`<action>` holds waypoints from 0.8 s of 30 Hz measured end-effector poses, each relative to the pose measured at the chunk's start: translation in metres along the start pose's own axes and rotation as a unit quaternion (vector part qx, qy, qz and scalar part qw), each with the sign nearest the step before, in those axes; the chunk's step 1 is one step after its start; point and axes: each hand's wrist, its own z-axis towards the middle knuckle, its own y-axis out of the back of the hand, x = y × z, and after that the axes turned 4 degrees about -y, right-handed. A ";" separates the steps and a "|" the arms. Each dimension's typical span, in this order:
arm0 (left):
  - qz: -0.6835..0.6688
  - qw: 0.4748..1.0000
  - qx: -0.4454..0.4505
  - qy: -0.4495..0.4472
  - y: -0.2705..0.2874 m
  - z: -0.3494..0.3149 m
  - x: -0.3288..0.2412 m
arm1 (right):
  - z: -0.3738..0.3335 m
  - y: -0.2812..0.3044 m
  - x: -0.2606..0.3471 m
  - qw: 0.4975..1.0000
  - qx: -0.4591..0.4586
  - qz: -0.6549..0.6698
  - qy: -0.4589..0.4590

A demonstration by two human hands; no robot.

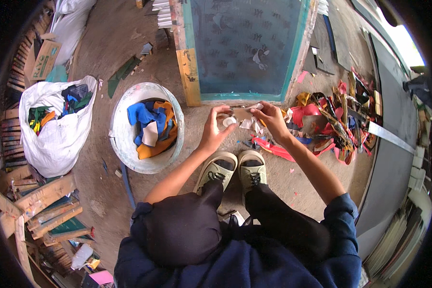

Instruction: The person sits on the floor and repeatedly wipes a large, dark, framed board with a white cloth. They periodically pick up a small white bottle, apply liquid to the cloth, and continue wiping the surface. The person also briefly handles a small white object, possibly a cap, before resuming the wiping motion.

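My left hand [215, 130] is closed round a small pale roll [229, 121], which looks like a roll of tape. From beside the roll a thin brownish strip [243, 114] spans the gap to my right hand [272, 121]. The fingers of that hand pinch the strip's far end, and a whitish bit shows at their tips. Whether the strip is joined to the roll I cannot tell. Both hands are raised over the floor, beyond my shoes [217, 172]. Just past them stands a framed screen [245, 53] with a teal border.
Left of my hands stands a white bucket [117, 129] of blue and orange cloths; farther left is a white sack [38, 139] of cloth. On the right lies a heap of red scraps [329, 117]. Wooden frames [38, 197] stack at the lower left, dark boards [386, 144] along the right.
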 end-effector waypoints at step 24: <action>0.372 0.925 0.072 0.020 -0.016 0.008 -0.003 | 0.011 -0.019 -0.043 0.987 -0.134 -0.072 0.055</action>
